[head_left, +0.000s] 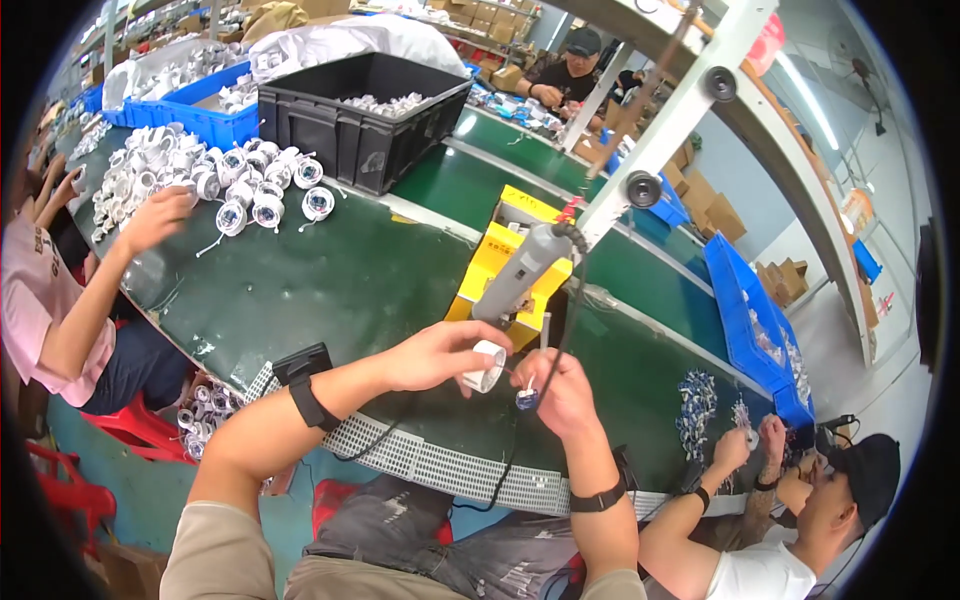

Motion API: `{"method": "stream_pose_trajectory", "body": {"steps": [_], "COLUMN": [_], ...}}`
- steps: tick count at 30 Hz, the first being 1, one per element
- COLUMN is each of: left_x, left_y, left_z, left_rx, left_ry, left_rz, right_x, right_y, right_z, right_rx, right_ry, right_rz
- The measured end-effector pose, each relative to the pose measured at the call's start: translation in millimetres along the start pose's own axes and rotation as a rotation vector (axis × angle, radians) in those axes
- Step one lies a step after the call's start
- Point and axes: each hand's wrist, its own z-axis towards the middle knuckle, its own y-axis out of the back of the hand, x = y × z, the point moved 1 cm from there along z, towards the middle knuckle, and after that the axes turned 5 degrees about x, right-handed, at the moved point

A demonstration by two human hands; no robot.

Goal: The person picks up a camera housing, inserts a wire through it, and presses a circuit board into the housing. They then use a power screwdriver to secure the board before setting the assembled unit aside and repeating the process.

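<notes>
Left arm [245, 440]: enters at lower left, elbow bent, forearm running up and right toward the frame's centre. Left wrist [395, 370] about straight. Left hand [450, 352] at centre, back upward, fingers curved and thumb opposed—a closed grip.

Right arm [588, 460]: rises from the lower edge, right of centre, forearm steep and leaning slightly left. Right hand [562, 392] just right of centre, slightly lower than the left, fingers folded, tips turned left in a pinch.

Hands near each other—not touching.
</notes>
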Motion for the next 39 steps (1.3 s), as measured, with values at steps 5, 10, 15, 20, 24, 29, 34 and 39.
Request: {"method": "stream_pose_trajectory", "body": {"steps": [5,10,15,20,24,29,34,39], "left_x": [-10.1,-2.7,-1.9,1.9,15.5,21.4,4.0,7.2], "left_y": [-4.0,-5.2,-8.3,-13.2,-14.0,-25.8,-30.1,-31.0], "left_z": [-3.5,0.4,-0.1,-2.0,-0.5,-0.1,0.6,0.4], "left_rx": [0.016,-0.021,-0.117,-0.095,-0.154,-0.184,-0.246,-0.365], "left_ry": [0.450,0.554,0.521,0.576,0.319,0.039,-0.059,-0.055], "left_rz": [-0.365,-0.443,-0.441,-0.331,-0.011,0.537,0.324,0.137], "right_x": [-0.5,-1.0,0.9,-2.9,-9.8,-19.3,-10.8,-0.7], "right_y": [-18.9,-28.7,-31.8,-37.8,-39.5,-32.4,-23.9,-23.1], "right_z": [-9.9,-11.0,-13.9,-11.6,-11.2,-12.5,-5.7,-14.9], "right_rx": [-0.032,-0.041,-0.058,-0.090,-0.199,-0.309,-0.215,-0.269], "right_ry": [0.042,0.254,0.335,0.364,0.244,0.037,0.227,0.607], "right_rz": [-0.194,-0.551,-0.870,-1.004,-1.008,-0.479,-0.495,-1.190]}}
